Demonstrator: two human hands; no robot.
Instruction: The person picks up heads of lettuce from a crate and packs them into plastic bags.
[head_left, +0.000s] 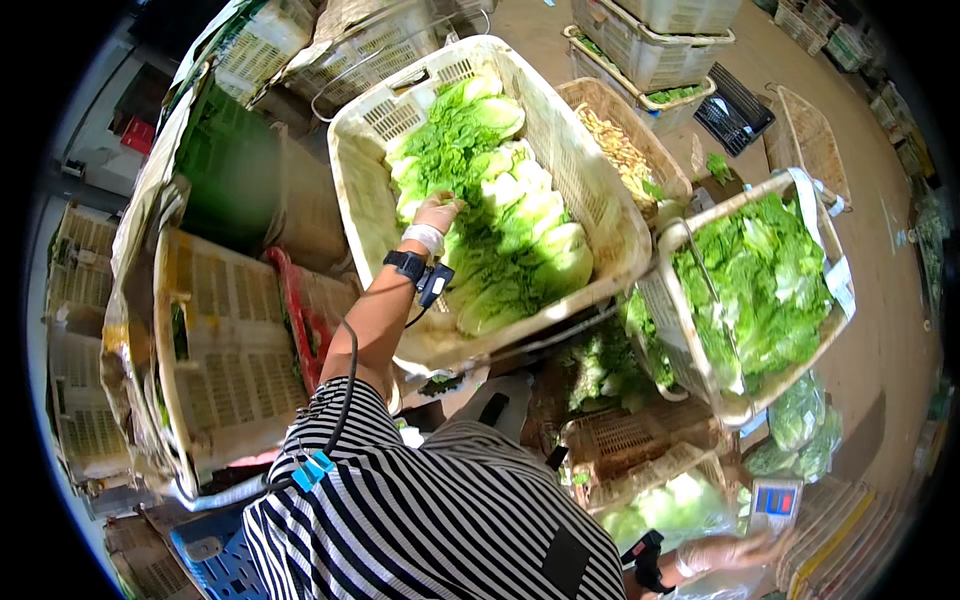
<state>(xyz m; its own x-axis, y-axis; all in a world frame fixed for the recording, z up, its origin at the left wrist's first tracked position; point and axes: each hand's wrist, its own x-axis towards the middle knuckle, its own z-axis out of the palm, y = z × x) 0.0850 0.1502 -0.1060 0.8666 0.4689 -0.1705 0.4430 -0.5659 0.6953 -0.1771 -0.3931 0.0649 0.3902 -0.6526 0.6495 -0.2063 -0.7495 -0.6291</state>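
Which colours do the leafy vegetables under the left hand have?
The leafy vegetables: bright green to whitish green, best in head view.

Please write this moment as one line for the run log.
left hand: at leafy greens in large white crate, grip unclear | right hand: open, near small display

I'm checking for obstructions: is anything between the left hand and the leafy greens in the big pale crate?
Nothing visible does: the left hand is down at the leafy greens, inside the walls of the crate.
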